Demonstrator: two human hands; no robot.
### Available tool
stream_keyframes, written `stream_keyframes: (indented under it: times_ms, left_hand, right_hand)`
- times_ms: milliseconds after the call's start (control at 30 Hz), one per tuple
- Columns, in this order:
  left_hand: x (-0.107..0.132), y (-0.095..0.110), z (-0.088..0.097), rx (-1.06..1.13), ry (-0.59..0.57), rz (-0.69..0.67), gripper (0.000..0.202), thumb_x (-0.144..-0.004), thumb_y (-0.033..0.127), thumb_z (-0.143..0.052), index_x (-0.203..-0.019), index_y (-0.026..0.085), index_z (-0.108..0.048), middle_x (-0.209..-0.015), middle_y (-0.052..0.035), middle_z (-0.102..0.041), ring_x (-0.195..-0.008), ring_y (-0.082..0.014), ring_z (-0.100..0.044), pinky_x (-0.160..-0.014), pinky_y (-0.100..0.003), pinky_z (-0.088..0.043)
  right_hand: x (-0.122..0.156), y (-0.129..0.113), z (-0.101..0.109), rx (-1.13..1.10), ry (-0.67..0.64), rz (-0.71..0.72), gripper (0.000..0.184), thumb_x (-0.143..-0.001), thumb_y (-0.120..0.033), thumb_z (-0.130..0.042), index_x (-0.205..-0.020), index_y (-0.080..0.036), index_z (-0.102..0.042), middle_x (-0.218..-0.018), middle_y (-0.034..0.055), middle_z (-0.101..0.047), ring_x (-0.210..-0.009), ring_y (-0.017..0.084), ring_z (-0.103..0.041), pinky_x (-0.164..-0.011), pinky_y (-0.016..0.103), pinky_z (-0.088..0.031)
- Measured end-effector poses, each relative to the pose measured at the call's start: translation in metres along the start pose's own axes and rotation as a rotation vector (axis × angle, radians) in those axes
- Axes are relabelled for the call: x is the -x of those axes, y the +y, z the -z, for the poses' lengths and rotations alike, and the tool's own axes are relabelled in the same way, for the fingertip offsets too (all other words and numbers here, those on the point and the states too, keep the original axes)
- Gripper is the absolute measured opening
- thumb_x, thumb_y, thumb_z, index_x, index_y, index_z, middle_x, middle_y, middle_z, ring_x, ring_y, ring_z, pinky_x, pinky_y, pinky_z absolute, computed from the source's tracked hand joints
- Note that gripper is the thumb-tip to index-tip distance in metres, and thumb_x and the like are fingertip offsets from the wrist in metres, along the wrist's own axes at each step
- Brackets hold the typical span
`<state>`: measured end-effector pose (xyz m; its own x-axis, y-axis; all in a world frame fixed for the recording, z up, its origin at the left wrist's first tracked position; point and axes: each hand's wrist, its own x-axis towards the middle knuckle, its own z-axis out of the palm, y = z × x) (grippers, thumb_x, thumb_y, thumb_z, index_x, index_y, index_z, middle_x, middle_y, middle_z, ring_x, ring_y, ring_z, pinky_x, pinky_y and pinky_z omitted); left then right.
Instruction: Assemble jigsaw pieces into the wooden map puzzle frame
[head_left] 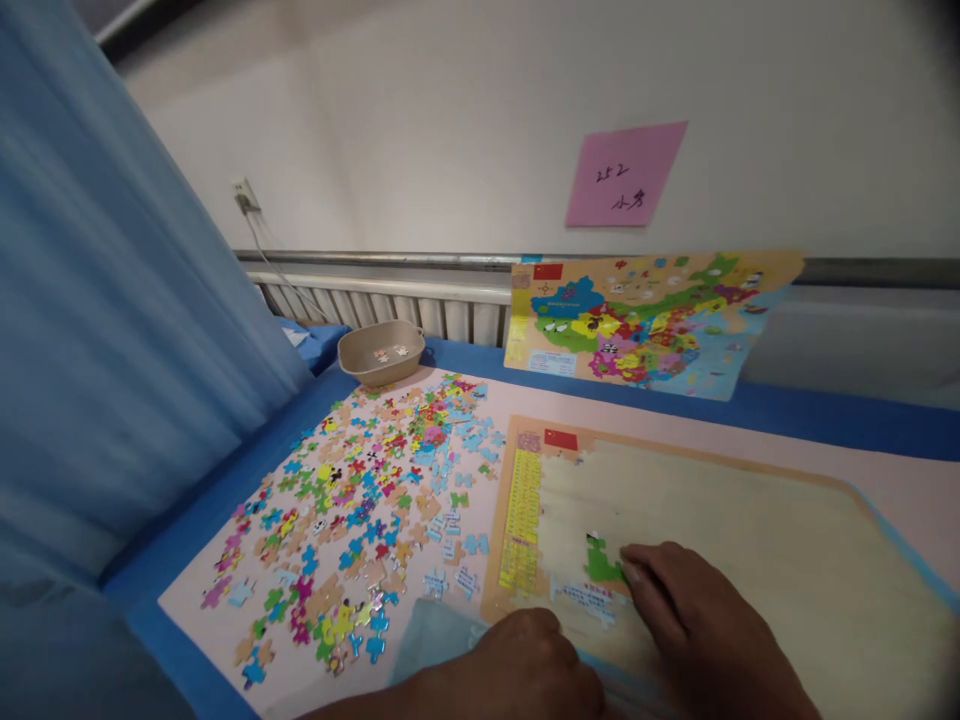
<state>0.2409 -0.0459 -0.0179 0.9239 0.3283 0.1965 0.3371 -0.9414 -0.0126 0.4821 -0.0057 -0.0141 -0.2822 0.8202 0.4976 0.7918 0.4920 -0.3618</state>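
Note:
A wooden puzzle board lies flat in front of me, mostly bare, with a yellow text strip and a red flag at its left edge. My right hand rests on the board, fingers pressed together against a green puzzle piece set in the lower left of the board. My left hand sits at the board's near left corner, curled knuckles up; what is under it is hidden. Several loose coloured puzzle pieces are spread on the pink mat to the left.
A colourful map picture leans against the wall behind the board. A beige basket with a few pieces stands at the back left. A blue curtain hangs on the left. A pink note is stuck on the wall.

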Motion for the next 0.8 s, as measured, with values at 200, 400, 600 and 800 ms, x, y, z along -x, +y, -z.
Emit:
stream_keyframes:
  times_ms: [200,400,600,800]
  left_hand:
    - [-0.001,-0.001,-0.003,0.061,-0.046,0.014,0.022,-0.101,0.028,-0.074,-0.086,0.023,-0.059,-0.066,0.0042,-0.063,-0.057,-0.0141,-0.056,-0.053,-0.032,-0.027]
    - [0.001,-0.003,0.002,0.077,-0.076,0.067,0.029,-0.105,0.032,-0.068,-0.08,0.022,-0.06,-0.066,0.0031,-0.066,-0.056,-0.0129,-0.056,-0.056,-0.031,-0.032]
    - [0.003,0.001,0.007,0.016,0.015,0.023,0.028,-0.102,0.031,-0.072,-0.082,0.021,-0.054,-0.07,0.0036,-0.063,-0.057,-0.0138,-0.056,-0.053,-0.034,-0.027]
    - [0.005,0.002,0.009,0.038,0.03,0.042,0.026,-0.103,0.034,-0.069,-0.086,0.022,-0.053,-0.073,0.0039,-0.065,-0.06,-0.014,-0.058,-0.056,-0.035,-0.031]
  right_hand:
    - [0.009,0.007,-0.004,-0.056,-0.04,-0.118,0.028,-0.102,-0.043,-0.053,-0.096,-0.028,-0.075,-0.087,0.0043,-0.076,-0.077,0.025,-0.073,-0.069,0.041,-0.059]
    - [0.005,0.005,-0.006,-0.083,-0.083,-0.123,0.032,-0.104,-0.047,-0.051,-0.097,-0.027,-0.076,-0.089,0.0055,-0.076,-0.081,0.026,-0.073,-0.072,0.04,-0.057]
    - [0.002,0.0,-0.005,-0.065,-0.082,-0.042,0.033,-0.108,-0.045,-0.049,-0.098,-0.025,-0.074,-0.09,0.0058,-0.076,-0.083,0.025,-0.072,-0.073,0.039,-0.055]
    - [0.001,0.0,-0.004,-0.07,-0.063,0.009,0.03,-0.11,-0.041,-0.049,-0.1,-0.025,-0.072,-0.089,0.0045,-0.074,-0.08,0.024,-0.071,-0.072,0.038,-0.056]
